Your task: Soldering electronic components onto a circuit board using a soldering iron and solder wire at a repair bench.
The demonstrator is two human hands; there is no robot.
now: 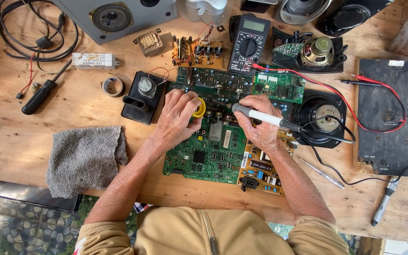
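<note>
Green circuit board (208, 156) lay flat at the centre of the wooden tabletop (20, 137), directly before the person. The left hand (178, 115) rested on the board's upper edge, its fingers curled closed around a small yellow spool (199, 107). The right hand (256, 120) was just beside it, fingers gripping a soldering iron (260, 116) with a white handle, its grey front end pointing left toward the spool; the very tip could not be made out. The iron's black cord (329, 141) ran off to the right. A yellowish power board (265, 172) touched the green board's right edge, partly under the right wrist. A second, darker board (213, 80) lay just above the hands.

Elsewhere: a grey cloth (86, 158) lay well to the left, a black-handled screwdriver (41, 94) at far left, a roll of tape (113, 86) near it. A multimeter (249, 42) stood at the top centre, its red lead (378, 89) crossing a black panel (393, 118) at right.
</note>
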